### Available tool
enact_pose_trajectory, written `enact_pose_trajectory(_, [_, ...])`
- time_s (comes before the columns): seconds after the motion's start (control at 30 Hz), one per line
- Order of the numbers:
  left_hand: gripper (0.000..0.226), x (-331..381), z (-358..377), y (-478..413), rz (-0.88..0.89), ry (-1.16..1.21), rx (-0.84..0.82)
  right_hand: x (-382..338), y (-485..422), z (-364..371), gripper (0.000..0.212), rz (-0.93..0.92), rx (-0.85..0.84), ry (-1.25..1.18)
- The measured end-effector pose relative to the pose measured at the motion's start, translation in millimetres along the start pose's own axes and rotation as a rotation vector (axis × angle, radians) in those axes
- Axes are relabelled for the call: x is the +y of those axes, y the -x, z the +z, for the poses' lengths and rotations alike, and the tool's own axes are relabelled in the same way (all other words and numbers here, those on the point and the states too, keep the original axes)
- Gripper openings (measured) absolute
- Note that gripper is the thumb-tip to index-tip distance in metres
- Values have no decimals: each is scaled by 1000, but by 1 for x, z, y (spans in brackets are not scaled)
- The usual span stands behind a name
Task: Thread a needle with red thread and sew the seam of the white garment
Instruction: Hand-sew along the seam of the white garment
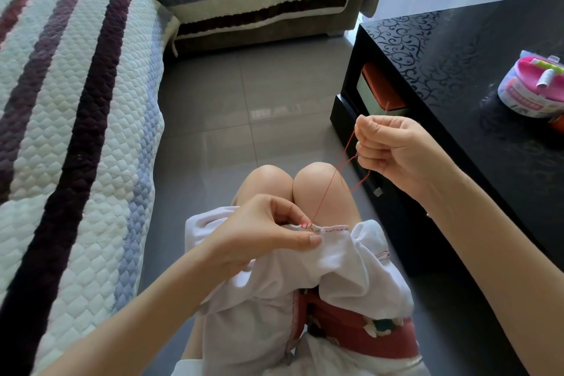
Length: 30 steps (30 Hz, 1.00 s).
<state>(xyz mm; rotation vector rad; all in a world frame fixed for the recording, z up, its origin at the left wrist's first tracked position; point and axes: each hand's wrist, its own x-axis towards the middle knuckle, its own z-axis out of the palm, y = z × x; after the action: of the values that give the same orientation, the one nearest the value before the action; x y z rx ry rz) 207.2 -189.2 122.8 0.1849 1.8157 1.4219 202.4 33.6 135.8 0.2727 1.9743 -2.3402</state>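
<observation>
The white garment [332, 259] lies bunched on my lap, its seam edge showing a row of small red stitches. My left hand [268, 229] pinches that edge between thumb and fingers beside the last stitch. Red thread [331, 183] runs taut from the seam up to my right hand [393, 149], raised above my right knee. Its fingers are curled and pinch the needle [387, 107], whose thin tip sticks up above them. A loop of thread hangs below that hand.
A black patterned coffee table [457, 49] stands close on the right, with a pink and white sewing kit [534, 85] on it. A striped quilted sofa [76, 101] fills the left and far side. Grey tiled floor lies between.
</observation>
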Motion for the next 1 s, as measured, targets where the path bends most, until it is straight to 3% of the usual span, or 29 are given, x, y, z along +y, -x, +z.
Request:
enact_pose_trajectory(0.1, [15,-3,-2,0,-6,33,-3,8,8,7,21,-51,39,368])
enact_pose_trajectory(0.17, [14,-3,-3,1,-12,73,-26,19,20,11,28,-75,-73,448])
enact_pose_trajectory(0.23, [12,-4,-6,1,-21,125,-57,32,34,15,21,-120,-173,487])
enact_pose_trajectory(0.33, [8,-6,-10,0,-43,183,-92,52,50,15,11,-183,-229,630])
enact_pose_trajectory(0.43, [9,-6,-11,-1,-48,205,-116,59,54,17,16,-292,-257,759])
enact_pose_trajectory(0.53, [11,-4,-11,0,-33,184,-132,59,52,18,23,-383,-218,775])
enact_pose_trajectory(0.73, [20,-4,-10,-2,-24,161,-118,62,49,17,15,-379,-212,750])
enact_pose_trajectory(1.0, [8,-4,-11,-2,-20,170,-132,63,47,18,12,-349,-206,724])
